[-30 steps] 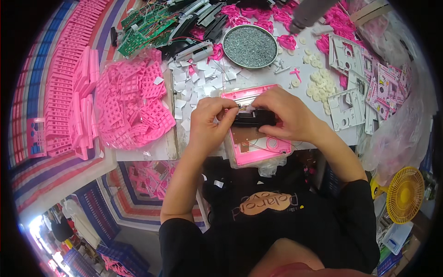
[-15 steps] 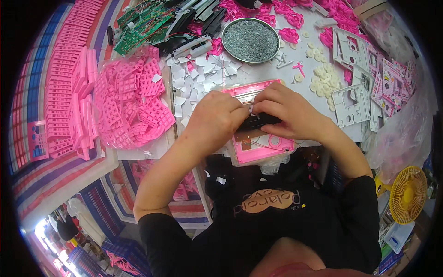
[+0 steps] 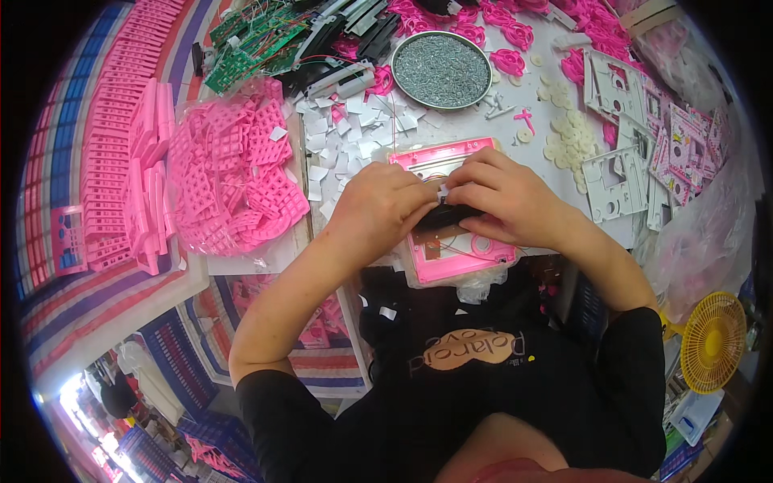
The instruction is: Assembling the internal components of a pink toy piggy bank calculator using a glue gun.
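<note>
In front of me a pink plastic housing (image 3: 460,267) lies on clear plastic wrapping on the white table. A dark mechanism (image 3: 445,217) and thin wires rest over it. My left hand (image 3: 385,201) is bent over its left side, thumb and fingers pinched at the middle. From the right, my right hand (image 3: 503,197) curls in with its fingers closed on the black part. Between the fingertips a small white piece (image 3: 442,191) shows; its kind is too small to tell. The fingertips of both hands nearly meet and partly hide the mechanism.
A round metal dish (image 3: 441,69) of small screws stands beyond my hands. Left are paper scraps (image 3: 346,133), a bag of pink keypad parts (image 3: 237,169) and green circuit boards (image 3: 258,52). Right lie white discs (image 3: 570,137) and white plastic frames (image 3: 616,183).
The view has shifted slightly. Both hands stay over the housing in nearly the same grip, with only small finger movements.
</note>
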Demonstrator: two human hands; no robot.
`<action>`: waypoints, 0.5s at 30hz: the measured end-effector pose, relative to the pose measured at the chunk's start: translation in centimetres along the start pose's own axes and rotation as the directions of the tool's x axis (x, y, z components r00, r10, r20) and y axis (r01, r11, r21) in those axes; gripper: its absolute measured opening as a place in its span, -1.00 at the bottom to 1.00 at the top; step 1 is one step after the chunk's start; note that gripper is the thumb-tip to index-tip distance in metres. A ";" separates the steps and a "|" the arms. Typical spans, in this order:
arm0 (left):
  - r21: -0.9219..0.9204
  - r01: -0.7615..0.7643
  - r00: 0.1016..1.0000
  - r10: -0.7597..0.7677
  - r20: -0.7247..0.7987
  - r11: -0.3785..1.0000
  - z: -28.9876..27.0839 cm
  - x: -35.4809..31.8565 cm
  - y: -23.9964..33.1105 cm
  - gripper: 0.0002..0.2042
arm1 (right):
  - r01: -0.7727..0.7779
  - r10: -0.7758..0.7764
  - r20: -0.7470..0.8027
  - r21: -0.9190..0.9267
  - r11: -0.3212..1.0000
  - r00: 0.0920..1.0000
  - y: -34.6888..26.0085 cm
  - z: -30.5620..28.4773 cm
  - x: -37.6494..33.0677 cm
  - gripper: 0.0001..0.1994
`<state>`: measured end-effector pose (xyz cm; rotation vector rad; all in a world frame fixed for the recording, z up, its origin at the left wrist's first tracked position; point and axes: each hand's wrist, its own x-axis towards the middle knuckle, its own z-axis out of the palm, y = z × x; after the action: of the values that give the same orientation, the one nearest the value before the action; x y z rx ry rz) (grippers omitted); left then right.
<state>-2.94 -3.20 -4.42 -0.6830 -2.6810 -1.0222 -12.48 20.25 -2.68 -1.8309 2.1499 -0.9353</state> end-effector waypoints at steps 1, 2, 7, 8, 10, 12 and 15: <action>-0.034 0.034 0.999 -0.033 0.029 0.999 -0.1 0.2 0.1 -0.84 | -0.009 0.009 0.003 -0.013 1.000 1.000 -0.1 -0.1 0.0 -0.59; -0.082 0.128 0.991 -0.123 0.055 0.988 -0.2 0.3 0.2 -0.85 | -0.018 0.018 0.007 -0.026 1.000 1.000 -0.3 -0.1 0.0 -0.60; -0.192 0.408 0.911 -0.382 0.158 0.893 -0.4 1.5 1.2 -0.82 | -0.051 0.047 -0.025 -0.162 0.985 0.999 -1.5 0.3 0.0 -0.63; -0.202 0.438 0.894 -0.403 0.195 0.876 -0.5 1.7 1.2 -0.82 | -0.065 0.060 -0.032 -0.185 0.981 0.998 -1.9 0.3 0.0 -0.64; -0.216 0.500 0.856 -0.441 0.269 0.838 -0.5 2.0 0.9 -0.80 | -0.094 0.088 -0.033 -0.277 0.956 0.996 -2.8 0.4 0.1 -0.67; -0.237 0.534 0.834 -0.461 0.302 0.811 -0.5 2.5 0.8 -0.80 | -0.121 0.121 -0.025 -0.410 0.904 0.992 -4.1 0.3 0.2 -0.69; -0.225 0.555 0.819 -0.478 0.318 0.801 -0.7 2.7 1.0 -0.81 | -0.054 0.087 0.021 -0.630 0.775 0.996 -5.8 0.0 0.7 -0.70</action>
<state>-4.85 -2.06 -2.42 -0.0917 -3.0439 -1.6154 -7.87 19.27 0.73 -1.9639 2.6928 -0.1235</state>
